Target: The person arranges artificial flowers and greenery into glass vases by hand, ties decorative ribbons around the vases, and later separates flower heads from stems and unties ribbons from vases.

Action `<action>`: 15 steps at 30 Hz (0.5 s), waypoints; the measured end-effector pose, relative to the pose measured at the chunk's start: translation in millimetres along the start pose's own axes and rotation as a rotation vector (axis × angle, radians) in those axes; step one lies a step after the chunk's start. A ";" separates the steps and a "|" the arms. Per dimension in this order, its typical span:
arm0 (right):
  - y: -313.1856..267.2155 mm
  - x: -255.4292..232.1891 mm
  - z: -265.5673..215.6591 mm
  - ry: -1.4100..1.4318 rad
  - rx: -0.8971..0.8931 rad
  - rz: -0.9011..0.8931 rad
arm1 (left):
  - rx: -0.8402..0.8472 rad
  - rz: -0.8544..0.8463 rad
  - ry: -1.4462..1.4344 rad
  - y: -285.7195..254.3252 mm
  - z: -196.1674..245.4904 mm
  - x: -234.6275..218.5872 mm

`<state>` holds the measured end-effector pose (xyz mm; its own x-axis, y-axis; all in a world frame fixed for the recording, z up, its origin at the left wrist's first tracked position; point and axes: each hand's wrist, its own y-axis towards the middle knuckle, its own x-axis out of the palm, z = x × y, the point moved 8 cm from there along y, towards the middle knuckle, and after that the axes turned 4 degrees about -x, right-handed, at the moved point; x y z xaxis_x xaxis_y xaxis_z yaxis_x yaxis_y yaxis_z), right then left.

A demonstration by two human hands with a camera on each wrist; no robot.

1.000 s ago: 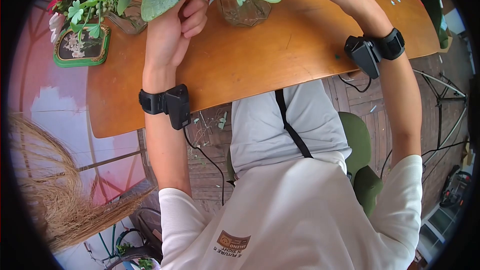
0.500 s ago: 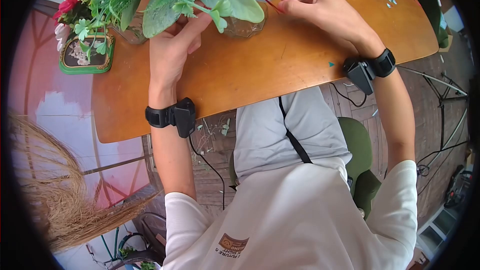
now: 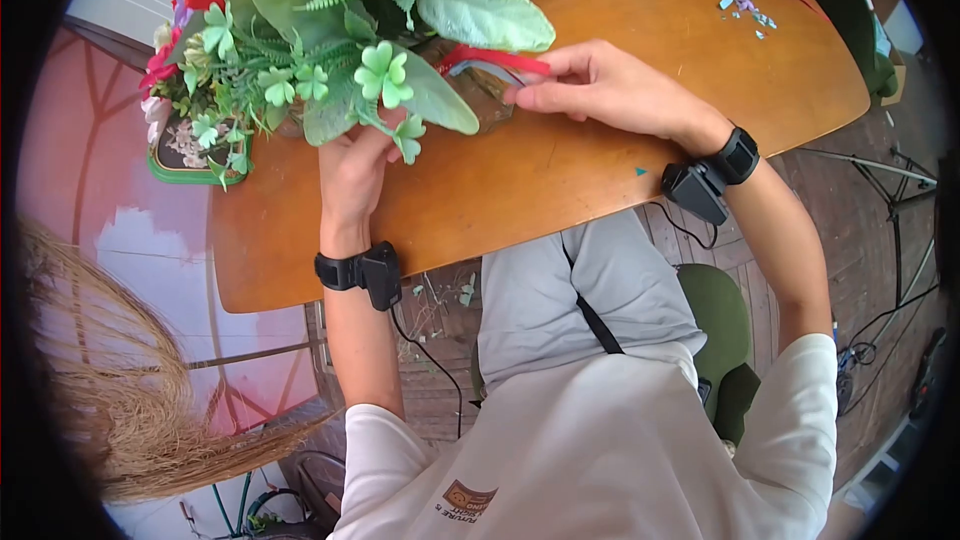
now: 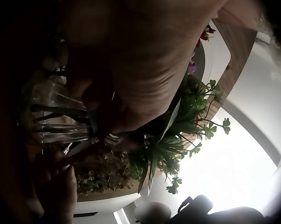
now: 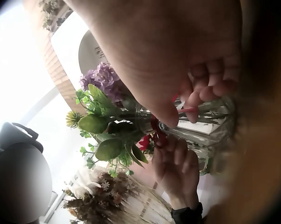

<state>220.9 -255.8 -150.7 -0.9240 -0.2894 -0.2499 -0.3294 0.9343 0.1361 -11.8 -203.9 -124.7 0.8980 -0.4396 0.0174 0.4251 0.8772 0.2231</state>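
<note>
right hand now sits nearer the front edge of the table, thumb and fingertips pinching red ribbon. ribbon runs from the neck of the glass vase, where left hand curls and appears to pinch it. expect ribbon light, limp, slippery: pinch flat, close to neck. vase is likely fragile; avoid squeezing.

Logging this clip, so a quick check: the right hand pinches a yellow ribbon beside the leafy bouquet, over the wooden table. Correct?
One fix: the ribbon is red, not yellow, as the head view shows. The right hand does pinch it beside the leafy bouquet, over the wooden table.
</note>
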 end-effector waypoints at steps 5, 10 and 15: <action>1.5 -1.3 2.3 0.086 -0.021 -0.006 | 0.057 0.193 0.139 3.9 -6.3 -13.8; 0.7 1.1 5.2 0.155 0.006 -0.023 | 0.157 0.318 0.225 4.8 4.2 -3.3; -2.7 0.5 2.9 0.175 0.055 -0.036 | 0.195 0.487 0.380 -8.0 11.1 -1.4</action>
<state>221.8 -258.0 -153.9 -0.9330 -0.3503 -0.0822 -0.3564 0.9313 0.0760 -17.8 -212.4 -115.6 0.9756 0.1302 -0.1766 -0.0375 0.8920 0.4505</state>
